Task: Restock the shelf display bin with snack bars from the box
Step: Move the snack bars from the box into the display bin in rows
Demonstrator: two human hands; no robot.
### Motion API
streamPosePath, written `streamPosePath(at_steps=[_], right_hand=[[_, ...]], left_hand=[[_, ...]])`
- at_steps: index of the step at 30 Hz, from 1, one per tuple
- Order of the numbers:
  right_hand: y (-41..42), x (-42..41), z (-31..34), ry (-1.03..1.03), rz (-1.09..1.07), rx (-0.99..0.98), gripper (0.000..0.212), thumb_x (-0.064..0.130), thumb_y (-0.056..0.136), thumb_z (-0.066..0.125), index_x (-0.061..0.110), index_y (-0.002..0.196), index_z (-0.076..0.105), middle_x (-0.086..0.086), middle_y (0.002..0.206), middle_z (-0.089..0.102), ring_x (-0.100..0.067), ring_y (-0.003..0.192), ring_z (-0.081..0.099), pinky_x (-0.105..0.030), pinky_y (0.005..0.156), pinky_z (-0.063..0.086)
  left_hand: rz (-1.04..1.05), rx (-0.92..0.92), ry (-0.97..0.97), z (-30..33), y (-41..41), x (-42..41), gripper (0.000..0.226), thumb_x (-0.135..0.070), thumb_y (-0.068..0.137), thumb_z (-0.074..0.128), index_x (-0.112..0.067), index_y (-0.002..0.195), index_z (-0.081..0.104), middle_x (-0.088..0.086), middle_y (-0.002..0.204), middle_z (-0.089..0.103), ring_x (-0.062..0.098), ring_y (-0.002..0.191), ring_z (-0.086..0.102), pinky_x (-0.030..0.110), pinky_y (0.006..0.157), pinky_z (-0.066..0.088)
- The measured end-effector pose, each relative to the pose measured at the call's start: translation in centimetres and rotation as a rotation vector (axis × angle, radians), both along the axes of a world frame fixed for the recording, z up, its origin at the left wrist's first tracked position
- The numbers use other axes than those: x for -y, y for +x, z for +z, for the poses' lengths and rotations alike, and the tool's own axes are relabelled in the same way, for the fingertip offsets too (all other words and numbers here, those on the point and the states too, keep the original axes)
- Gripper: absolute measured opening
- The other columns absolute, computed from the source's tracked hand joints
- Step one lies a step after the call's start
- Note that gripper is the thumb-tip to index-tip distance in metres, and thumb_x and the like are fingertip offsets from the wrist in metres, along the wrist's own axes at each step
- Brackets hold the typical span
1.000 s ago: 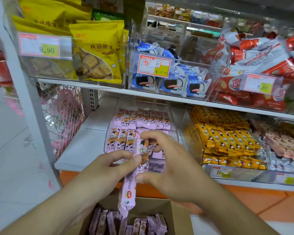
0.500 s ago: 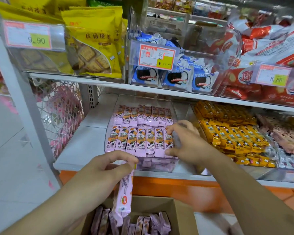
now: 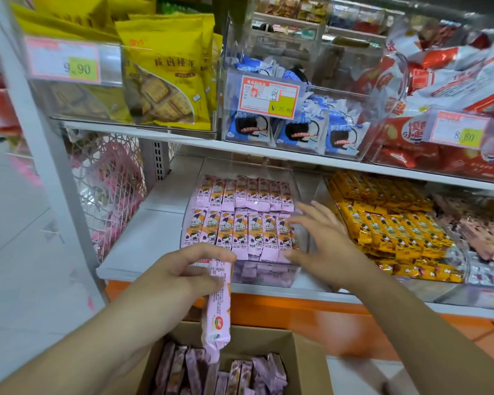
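**Shop shelf, pink bars half stocked**

White shelving [image 3: 143,238] carries the clear display bin [image 3: 268,276] of pink snack bars [image 3: 254,235]. Right of it lie yellow bars [image 3: 388,223]; below, the cardboard box [image 3: 305,357]. Left hand [image 3: 180,276] pinches one snack bar [image 3: 218,309]; right hand [image 3: 322,246] spreads open, empty, at the bin's right edge.

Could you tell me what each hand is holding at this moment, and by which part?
The left hand pinches a pink snack bar by its upper end, hanging over the box. The right hand holds nothing, fingers spread by the bin.
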State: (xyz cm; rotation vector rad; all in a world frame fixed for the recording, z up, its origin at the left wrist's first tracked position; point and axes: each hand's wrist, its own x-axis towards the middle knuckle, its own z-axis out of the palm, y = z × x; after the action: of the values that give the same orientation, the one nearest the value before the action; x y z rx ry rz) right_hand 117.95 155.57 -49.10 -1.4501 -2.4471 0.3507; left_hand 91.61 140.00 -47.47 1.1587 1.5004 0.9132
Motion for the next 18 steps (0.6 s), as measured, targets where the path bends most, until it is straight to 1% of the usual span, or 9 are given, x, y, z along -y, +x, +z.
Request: streamPosePath(at_steps=[2, 5, 7, 9, 10, 12, 13, 16, 18], right_hand=[[0.1, 1.3, 1.1, 0.009, 0.000, -0.080, 0.061, 0.048, 0.091, 0.075, 0.036, 0.146, 0.052, 0.013, 0.165, 0.032, -0.013, 0.157, 0.013, -0.052, 0.127, 0.023], [-1.1, 4.7, 3.4, -0.089, 0.035, -0.203, 0.044, 0.038, 0.094, 0.074, 0.042, 0.134, 0.054, 0.022, 0.141, 0.050, -0.001, 0.133, 0.045, -0.041, 0.113, 0.044], [-2.6, 7.3, 4.6, -0.237, 0.092, -0.333, 0.038, 0.039, 0.092, 0.077, 0.042, 0.124, 0.055, 0.023, 0.124, 0.057, 0.001, 0.117, 0.057, -0.037, 0.100, 0.054], [-4.4, 9.7, 5.2, -0.371, 0.146, -0.413, 0.044, 0.046, 0.082, 0.083, 0.041, 0.116, 0.055, 0.017, 0.113, 0.060, -0.004, 0.105, 0.064, -0.038, 0.090, 0.058], [-5.2, 10.7, 5.3, -0.400, 0.162, -0.403, 0.051, 0.050, 0.075, 0.085, 0.040, 0.113, 0.054, 0.014, 0.109, 0.060, -0.006, 0.099, 0.064, -0.038, 0.084, 0.058], [-6.6, 11.9, 5.1, -0.377, 0.163, -0.337, 0.059, 0.051, 0.069, 0.090, 0.038, 0.110, 0.050, 0.011, 0.103, 0.061, -0.011, 0.091, 0.063, -0.035, 0.075, 0.058], [-7.1, 12.1, 5.0, -0.352, 0.149, -0.322, 0.058, 0.045, 0.071, 0.091, 0.036, 0.109, 0.049, 0.010, 0.100, 0.061, -0.012, 0.088, 0.062, -0.034, 0.072, 0.058], [-7.6, 11.9, 4.7, -0.354, 0.107, -0.417, 0.043, 0.022, 0.083, 0.085, 0.033, 0.106, 0.051, 0.009, 0.095, 0.066, -0.013, 0.084, 0.067, -0.038, 0.073, 0.058], [-7.5, 11.2, 4.7, -0.474, 0.050, -0.606, 0.024, 0.017, 0.094, 0.075, 0.026, 0.109, 0.058, 0.005, 0.097, 0.074, -0.019, 0.085, 0.075, -0.045, 0.076, 0.061]], left_hand=[[0.014, 0.057, 0.037, 0.6, 0.2, 0.3, 0.040, -0.006, 0.097, 0.066, -0.041, 0.116, 0.075, 0.010, 0.099, 0.078, 0.038, 0.102, 0.070, 0.056, 0.103, 0.051], [0.049, 0.168, 0.112, 1.5, 0.7, 0.4, 0.052, -0.003, 0.096, 0.069, -0.048, 0.121, 0.070, -0.004, 0.075, 0.074, 0.021, 0.079, 0.073, 0.044, 0.086, 0.061], [0.091, 0.215, 0.158, 1.6, 1.1, 0.2, 0.062, -0.003, 0.092, 0.073, -0.053, 0.129, 0.064, 0.002, 0.082, 0.077, 0.024, 0.081, 0.076, 0.044, 0.084, 0.063], [0.150, 0.239, 0.201, 1.3, 1.4, 0.1, 0.068, -0.006, 0.086, 0.079, -0.052, 0.133, 0.060, 0.015, 0.093, 0.078, 0.033, 0.087, 0.076, 0.048, 0.084, 0.064], [0.183, 0.243, 0.220, 1.2, 1.5, 0.2, 0.068, -0.010, 0.083, 0.083, -0.049, 0.133, 0.060, 0.017, 0.095, 0.078, 0.032, 0.087, 0.077, 0.048, 0.083, 0.064], [0.258, 0.251, 0.233, 0.8, 1.6, 0.2, 0.066, -0.019, 0.073, 0.089, -0.038, 0.130, 0.063, 0.015, 0.098, 0.078, 0.033, 0.090, 0.078, 0.050, 0.082, 0.064], [0.283, 0.269, 0.227, 0.7, 1.6, 0.2, 0.067, -0.023, 0.068, 0.090, -0.031, 0.128, 0.064, 0.016, 0.100, 0.078, 0.035, 0.089, 0.078, 0.050, 0.080, 0.064], [0.294, 0.329, 0.214, 0.9, 1.4, 0.4, 0.059, -0.026, 0.066, 0.088, -0.017, 0.121, 0.069, 0.021, 0.102, 0.076, 0.033, 0.083, 0.077, 0.037, 0.067, 0.062], [0.254, 0.339, 0.207, 1.3, 0.9, 0.4, 0.039, -0.027, 0.079, 0.082, -0.016, 0.115, 0.074, 0.020, 0.104, 0.076, 0.032, 0.087, 0.075, 0.034, 0.069, 0.058]])
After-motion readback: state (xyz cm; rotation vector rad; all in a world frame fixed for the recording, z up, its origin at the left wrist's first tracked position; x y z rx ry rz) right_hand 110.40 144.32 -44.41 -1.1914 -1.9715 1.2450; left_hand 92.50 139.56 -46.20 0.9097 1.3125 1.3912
